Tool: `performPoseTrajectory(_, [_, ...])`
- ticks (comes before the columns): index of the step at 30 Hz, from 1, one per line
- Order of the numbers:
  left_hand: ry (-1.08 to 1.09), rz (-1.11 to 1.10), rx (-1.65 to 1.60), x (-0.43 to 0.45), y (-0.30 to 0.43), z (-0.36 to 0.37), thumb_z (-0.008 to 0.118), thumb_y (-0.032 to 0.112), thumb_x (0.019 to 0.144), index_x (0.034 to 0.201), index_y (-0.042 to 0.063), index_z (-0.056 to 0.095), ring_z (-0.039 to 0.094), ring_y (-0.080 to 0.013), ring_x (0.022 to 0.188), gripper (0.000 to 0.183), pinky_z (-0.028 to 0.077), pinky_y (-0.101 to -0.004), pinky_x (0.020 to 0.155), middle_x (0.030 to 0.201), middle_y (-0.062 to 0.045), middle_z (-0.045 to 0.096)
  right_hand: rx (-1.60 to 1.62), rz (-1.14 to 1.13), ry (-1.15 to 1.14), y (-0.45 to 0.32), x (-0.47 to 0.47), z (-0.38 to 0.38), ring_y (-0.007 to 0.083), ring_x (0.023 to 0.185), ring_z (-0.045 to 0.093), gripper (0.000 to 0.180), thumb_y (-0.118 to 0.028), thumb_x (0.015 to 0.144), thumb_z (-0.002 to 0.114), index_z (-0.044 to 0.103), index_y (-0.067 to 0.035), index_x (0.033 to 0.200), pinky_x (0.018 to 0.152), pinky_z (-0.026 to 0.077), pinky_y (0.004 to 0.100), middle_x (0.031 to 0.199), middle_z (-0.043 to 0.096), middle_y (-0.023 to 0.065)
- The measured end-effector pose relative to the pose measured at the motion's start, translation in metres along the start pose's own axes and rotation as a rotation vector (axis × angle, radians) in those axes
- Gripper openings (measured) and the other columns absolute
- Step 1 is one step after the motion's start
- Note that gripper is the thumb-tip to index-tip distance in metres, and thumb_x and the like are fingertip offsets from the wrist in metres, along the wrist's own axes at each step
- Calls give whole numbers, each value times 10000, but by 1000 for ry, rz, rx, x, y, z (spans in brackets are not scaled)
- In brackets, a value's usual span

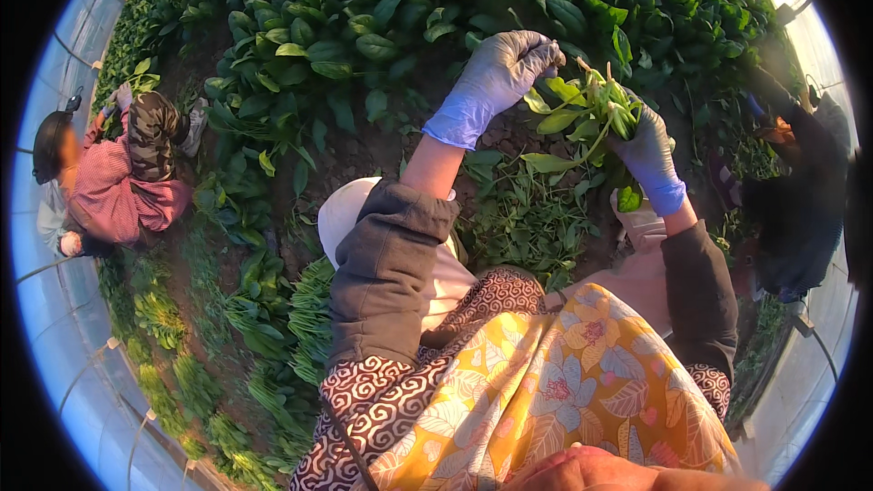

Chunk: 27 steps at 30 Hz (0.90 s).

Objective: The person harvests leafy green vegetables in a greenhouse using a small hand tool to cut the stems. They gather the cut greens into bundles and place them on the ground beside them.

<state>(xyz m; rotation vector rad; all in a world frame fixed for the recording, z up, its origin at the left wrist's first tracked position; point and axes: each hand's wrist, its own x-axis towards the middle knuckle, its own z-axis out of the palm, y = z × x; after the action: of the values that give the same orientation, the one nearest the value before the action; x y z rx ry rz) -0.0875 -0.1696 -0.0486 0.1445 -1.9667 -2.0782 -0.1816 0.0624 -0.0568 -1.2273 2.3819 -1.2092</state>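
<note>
My left hand (508, 82), in a soiled blue-violet disposable glove, is raised over the soil with its fingers bent and fingertips together. Whether a small scrap is pinched between them cannot be made out. Just to its right, my right hand (644, 150), gloved alike, grips a bunch of leafy greens (610, 109) that look like spinach. The cut or root ends of the bunch point up towards the left fingertips, and some leaves hang out to the left. Below the hands, loose leaves and stems (532, 218) lie on the ground between my legs.
Dense standing greens (382, 20) fill the ground ahead. Picked bunches lie in rows (314, 320) at the left. A person in a pink checked top (109, 184) crouches far left, holding greens; another person in dark clothing (791, 218) is at the right. Plastic greenhouse walls (68, 327) curve along both sides.
</note>
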Motion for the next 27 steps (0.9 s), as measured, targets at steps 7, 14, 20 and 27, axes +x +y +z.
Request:
performPoseTrajectory(7, [-121, -258, 180, -2, -2, 23, 677, 391, 899, 1023, -7, 689, 605, -62, 778, 417, 505, -243, 739, 876, -37, 706, -5, 0, -41, -14, 1, 3, 188, 1011, 644, 507, -79, 760, 764, 583, -73, 1233, 881, 500, 306, 1109, 671, 108])
performPoseTrajectory(14, [-46, -365, 148, -5, -9, 23, 765, 268, 819, 853, 25, 735, 610, -73, 657, 247, 505, -251, 633, 768, -58, 717, -270, -134, -71, -15, 6, 1, 328, 1074, 604, 575, -78, 713, 766, 566, -106, 1251, 901, 489, 372, 1139, 643, 132])
performPoseTrajectory(20, [5, -288, 123, -5, -11, 20, 774, 255, 781, 815, 17, 728, 611, -84, 627, 245, 515, -271, 620, 726, -74, 709, -117, -103, -31, -15, 7, 2, 310, 1088, 608, 596, -30, 689, 759, 568, -97, 1249, 927, 482, 355, 1141, 647, 123])
performPoseTrajectory(27, [165, 60, -38, -12, 15, 5, 640, 126, 910, 762, 3, 678, 606, -48, 706, 196, 482, -213, 657, 747, -32, 690, 346, 225, -73, 11, 3, -6, 84, 966, 596, 465, 8, 748, 756, 600, -20, 1186, 866, 503, 285, 1083, 672, 37])
